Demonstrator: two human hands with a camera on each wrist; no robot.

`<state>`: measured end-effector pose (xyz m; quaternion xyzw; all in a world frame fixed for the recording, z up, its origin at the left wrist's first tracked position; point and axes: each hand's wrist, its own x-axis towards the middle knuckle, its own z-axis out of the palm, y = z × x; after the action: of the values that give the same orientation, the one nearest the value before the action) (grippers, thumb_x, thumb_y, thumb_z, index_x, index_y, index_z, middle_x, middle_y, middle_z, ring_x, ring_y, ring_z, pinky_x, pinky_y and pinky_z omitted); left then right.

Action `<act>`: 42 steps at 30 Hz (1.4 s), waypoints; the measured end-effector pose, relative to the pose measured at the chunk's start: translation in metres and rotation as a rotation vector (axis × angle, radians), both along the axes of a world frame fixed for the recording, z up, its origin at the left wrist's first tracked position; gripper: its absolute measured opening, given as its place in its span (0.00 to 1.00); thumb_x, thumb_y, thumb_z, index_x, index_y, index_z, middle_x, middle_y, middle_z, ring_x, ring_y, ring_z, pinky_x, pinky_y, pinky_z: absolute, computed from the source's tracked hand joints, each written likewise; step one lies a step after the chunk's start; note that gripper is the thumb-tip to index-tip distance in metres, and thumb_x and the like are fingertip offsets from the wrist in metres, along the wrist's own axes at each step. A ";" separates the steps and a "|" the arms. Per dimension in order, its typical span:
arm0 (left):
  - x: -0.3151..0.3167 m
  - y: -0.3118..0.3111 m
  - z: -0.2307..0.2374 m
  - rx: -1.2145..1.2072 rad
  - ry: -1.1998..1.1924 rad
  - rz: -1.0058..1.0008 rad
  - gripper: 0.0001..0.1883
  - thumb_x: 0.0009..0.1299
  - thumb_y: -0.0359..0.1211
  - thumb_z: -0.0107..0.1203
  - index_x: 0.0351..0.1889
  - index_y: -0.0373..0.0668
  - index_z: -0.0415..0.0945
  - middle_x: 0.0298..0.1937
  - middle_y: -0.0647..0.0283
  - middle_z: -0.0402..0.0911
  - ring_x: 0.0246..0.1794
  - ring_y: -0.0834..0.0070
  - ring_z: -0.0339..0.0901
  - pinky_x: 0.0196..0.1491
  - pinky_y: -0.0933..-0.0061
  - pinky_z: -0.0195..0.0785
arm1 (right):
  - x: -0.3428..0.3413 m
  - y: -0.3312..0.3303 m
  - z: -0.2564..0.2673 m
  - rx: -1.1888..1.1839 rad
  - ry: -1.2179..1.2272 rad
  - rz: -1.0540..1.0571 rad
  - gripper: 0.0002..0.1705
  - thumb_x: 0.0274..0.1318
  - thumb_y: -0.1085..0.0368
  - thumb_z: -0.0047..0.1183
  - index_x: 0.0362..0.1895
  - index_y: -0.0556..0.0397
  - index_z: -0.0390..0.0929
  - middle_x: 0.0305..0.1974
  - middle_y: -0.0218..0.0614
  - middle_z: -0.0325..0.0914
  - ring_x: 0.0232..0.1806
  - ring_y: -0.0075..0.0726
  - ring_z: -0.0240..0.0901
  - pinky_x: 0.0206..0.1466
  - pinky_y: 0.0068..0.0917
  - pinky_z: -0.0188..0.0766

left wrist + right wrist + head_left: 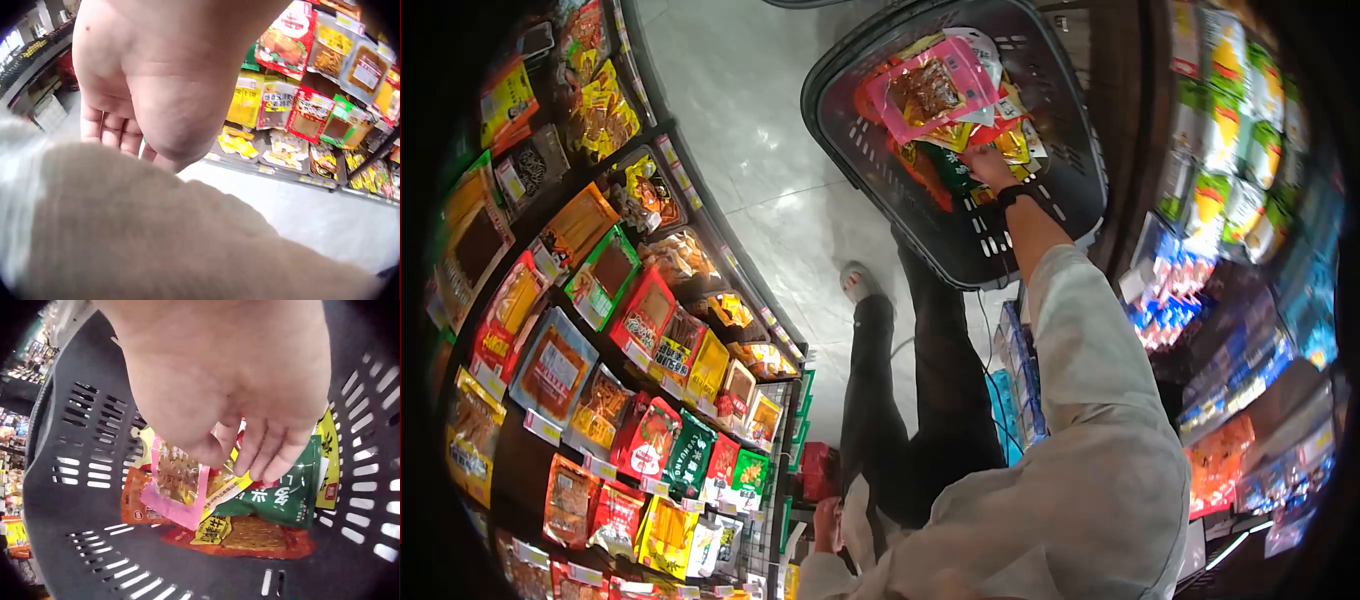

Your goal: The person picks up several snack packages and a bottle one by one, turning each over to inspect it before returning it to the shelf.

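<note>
My right hand (990, 165) reaches down into a dark grey shopping basket (840, 150). Its fingers and thumb curl round part of a red snack pouch (997, 127) among the heaped packets. Close below the fingertips, the right wrist view shows a green pouch (294, 487) and a pink-edged clear packet (181, 481). An orange-red pouch (269, 540) lies near the basket's wall. My left hand (156, 81) hangs low at my side with its fingers loosely curled, holding nothing; the sleeve (125, 219) covers part of that view.
Sloping shelves (550, 255) of bagged snacks and price tags run along the left. To the right stand more racks with green-and-white packs (1225, 130). Grey tiled floor (740, 110) lies between, and my foot (860, 282) is just short of the basket.
</note>
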<state>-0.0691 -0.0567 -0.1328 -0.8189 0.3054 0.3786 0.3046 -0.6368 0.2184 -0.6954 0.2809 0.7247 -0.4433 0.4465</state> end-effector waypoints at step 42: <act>-0.067 -0.213 0.168 -0.513 1.614 -0.064 0.31 0.72 0.37 0.59 0.69 0.35 0.63 0.59 0.62 0.77 0.59 0.76 0.72 0.61 0.71 0.66 | 0.271 -0.308 0.704 -0.913 -0.172 1.189 0.28 0.59 0.73 0.60 0.64 0.60 0.72 0.58 0.33 0.78 0.60 0.28 0.71 0.64 0.29 0.68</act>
<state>-0.1358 -0.2702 0.0350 -0.3322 0.5287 0.7572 -0.1916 -0.3655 -0.0894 0.0082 -0.3367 0.4611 -0.3601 0.7378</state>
